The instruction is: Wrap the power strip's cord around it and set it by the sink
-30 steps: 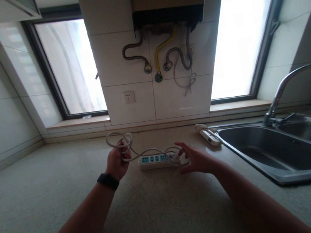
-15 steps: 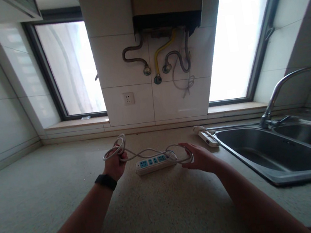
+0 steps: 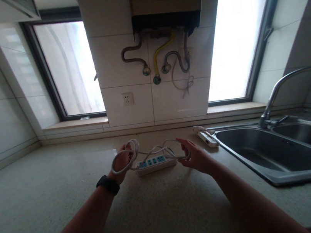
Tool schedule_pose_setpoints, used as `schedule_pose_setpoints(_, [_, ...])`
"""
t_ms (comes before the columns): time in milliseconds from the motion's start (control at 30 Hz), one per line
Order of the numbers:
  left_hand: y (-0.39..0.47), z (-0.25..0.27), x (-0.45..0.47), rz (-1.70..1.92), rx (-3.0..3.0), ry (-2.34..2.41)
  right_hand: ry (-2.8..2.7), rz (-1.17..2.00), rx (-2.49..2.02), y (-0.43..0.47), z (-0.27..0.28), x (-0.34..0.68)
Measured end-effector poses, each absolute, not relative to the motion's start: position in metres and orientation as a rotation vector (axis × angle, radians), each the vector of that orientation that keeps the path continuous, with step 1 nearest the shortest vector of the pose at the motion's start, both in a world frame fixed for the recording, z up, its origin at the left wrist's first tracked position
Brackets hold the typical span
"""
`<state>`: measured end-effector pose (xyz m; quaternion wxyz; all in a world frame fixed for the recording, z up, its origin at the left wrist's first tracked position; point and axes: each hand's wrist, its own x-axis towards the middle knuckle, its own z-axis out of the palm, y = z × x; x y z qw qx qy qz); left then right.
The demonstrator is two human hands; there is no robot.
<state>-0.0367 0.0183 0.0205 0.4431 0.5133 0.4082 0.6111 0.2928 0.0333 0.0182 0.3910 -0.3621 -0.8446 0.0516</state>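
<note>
Looking down from the head, we see a metal sink [image 3: 279, 181] with two bowls on the right. The counter [image 3: 53, 194] spreads wide on the left. On it, between the hands, sits the power strip [image 3: 157, 166]. The left hand [image 3: 120, 163] is closed around loops of white cord [image 3: 119, 173]. The right hand [image 3: 196, 158] has thumb and finger apart and a cord loop in it; I can't tell how tight. Since half a second ago, the left hand has moved right, closer to the power strip.
</note>
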Motion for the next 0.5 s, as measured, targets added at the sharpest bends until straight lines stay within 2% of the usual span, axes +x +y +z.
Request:
schedule_pose_setpoints(233, [0.032,0.008,-0.061,1.455,1.466,1.416,-2.113,0.260,-0.874,0.035,0.012,0.290])
schedule_pose_setpoints(500, [0.055,-0.002,-0.102,1.339,1.829,1.698,-2.120,0.175,-0.915,0.037,0.012,0.296])
